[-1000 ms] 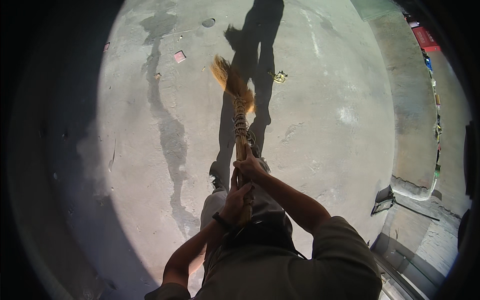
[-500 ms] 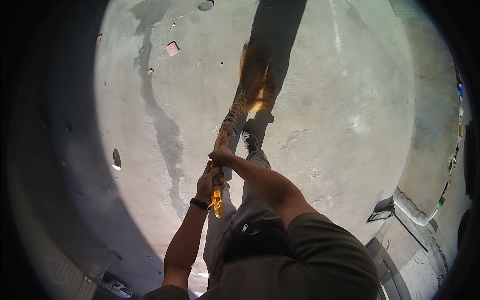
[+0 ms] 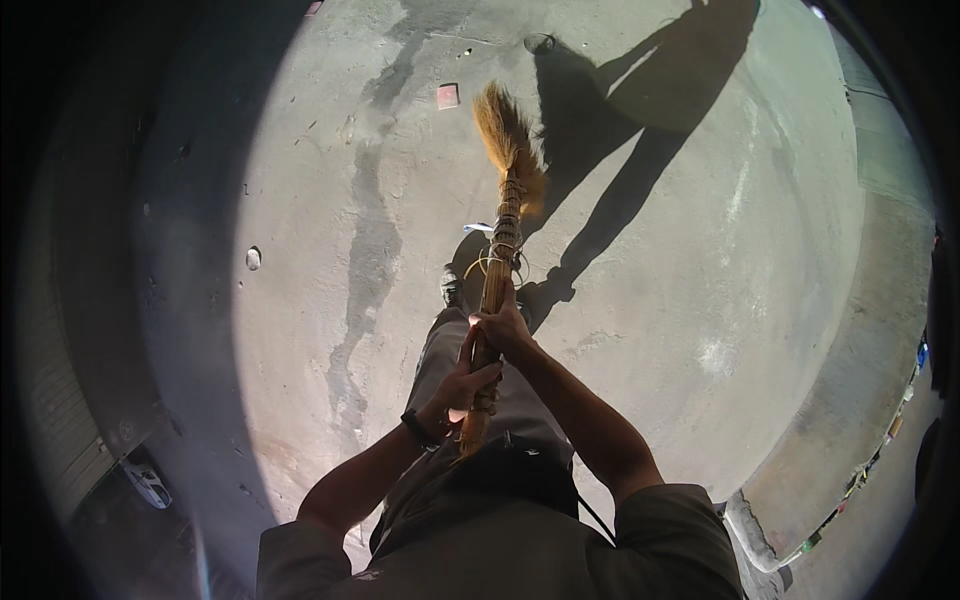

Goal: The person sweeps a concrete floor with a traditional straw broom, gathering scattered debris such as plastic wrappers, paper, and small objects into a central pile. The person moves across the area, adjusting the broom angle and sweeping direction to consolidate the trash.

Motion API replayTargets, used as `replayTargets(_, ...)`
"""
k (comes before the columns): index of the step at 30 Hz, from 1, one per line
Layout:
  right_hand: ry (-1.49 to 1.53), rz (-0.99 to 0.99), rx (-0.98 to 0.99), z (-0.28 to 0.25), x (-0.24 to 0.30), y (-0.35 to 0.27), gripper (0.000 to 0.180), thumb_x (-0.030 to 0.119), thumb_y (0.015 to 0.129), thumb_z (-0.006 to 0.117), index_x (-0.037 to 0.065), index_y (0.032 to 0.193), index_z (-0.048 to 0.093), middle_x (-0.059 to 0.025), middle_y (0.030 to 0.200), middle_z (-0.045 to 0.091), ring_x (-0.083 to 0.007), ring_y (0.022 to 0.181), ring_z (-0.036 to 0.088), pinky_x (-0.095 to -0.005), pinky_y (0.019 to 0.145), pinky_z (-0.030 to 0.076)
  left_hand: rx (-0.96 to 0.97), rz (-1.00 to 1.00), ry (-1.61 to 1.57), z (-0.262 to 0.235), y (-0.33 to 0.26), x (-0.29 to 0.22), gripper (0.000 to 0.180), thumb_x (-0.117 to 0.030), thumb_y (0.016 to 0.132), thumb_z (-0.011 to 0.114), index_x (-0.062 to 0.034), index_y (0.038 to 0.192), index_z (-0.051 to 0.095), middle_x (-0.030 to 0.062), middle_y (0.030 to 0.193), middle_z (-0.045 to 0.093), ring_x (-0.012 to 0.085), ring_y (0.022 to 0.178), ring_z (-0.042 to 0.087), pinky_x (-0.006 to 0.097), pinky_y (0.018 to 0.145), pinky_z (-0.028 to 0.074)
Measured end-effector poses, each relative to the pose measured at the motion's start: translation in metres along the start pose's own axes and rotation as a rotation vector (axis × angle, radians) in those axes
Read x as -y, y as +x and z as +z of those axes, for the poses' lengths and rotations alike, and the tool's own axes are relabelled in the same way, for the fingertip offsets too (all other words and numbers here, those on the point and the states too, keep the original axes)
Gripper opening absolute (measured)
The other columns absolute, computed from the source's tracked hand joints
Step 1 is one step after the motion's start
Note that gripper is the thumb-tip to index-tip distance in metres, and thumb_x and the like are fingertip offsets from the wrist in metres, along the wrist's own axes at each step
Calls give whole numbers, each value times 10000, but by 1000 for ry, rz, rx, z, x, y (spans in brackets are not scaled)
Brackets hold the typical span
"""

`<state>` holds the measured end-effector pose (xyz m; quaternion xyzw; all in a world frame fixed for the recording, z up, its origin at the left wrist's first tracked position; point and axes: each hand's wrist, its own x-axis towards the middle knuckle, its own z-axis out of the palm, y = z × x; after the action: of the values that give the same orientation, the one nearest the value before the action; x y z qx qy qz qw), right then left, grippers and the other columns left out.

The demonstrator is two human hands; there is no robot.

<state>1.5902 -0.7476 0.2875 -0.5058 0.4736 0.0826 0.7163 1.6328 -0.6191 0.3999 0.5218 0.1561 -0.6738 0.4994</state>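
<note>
A straw broom (image 3: 508, 210) stretches away from my body, its tan bristles fanned at the far end and cord wound in rings along its neck. My left hand (image 3: 465, 388), below a dark wristband, is wrapped round the lower part of the handle. Higher up the handle, my right hand (image 3: 503, 325) grips it with the fingers closed. Loose loops of cord hang beside the binding. A small white and blue piece (image 3: 478, 228) shows just left of the neck; whether it touches the broom I cannot tell.
Grey concrete floor (image 3: 640, 370) spreads around my feet, with a dark damp streak on the left. A reddish square (image 3: 447, 96) lies beyond the bristles, left of them. A pale round bit (image 3: 253, 258) sits further left. Along the right runs a raised ledge (image 3: 850, 380) with litter beside it.
The broom has swung from leaning right, with its bristles in shadow, to pointing nearly straight ahead in sunlight. My right arm has moved in closer to my side, and the floor view has shifted.
</note>
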Motion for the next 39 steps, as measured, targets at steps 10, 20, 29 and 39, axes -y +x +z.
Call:
replayTargets(10, 288, 327, -119, -100, -44, 120, 496, 78, 776, 637, 96, 1170, 336, -135, 829, 534, -246, 705, 618, -396, 550, 574, 187, -50, -32, 7, 183, -35, 427, -113, 931, 596, -128, 1327, 439, 20, 741, 549, 113, 550, 516, 275, 513, 469)
replayTargets(20, -170, 105, 632, 404, 76, 254, 212, 179, 758, 706, 25, 658, 601, -75, 644, 569, -173, 516, 560, -361, 441, 449, -505, 157, -269, -330, -3, -218, 199, -153, 974, 540, -184, 1171, 540, -10, 761, 519, 65, 541, 483, 213, 454, 425)
replayTargets(29, -190, -88, 580, 403, 218, 262, 887, 177, 681, 737, 20, 1440, 307, -226, 1132, 611, -340, 1031, 616, -425, 848, 504, -570, 363, -222, -272, 1, -301, 645, -188, 980, 538, -286, 1501, 170, -34, 776, 447, 61, 590, 434, 222, 516, 432)
replayTargets(39, -1, 61, -272, 1, 244, 210, 1024, 95, 758, 722, 22, 1545, 70, -189, 1180, 539, -267, 1018, 589, -353, 849, 515, 231, -24, -156, -15, 115, -327, 790, -91, 967, 558, -314, 1562, 89, 11, 870, 519, 72, 605, 466, 227, 520, 424)
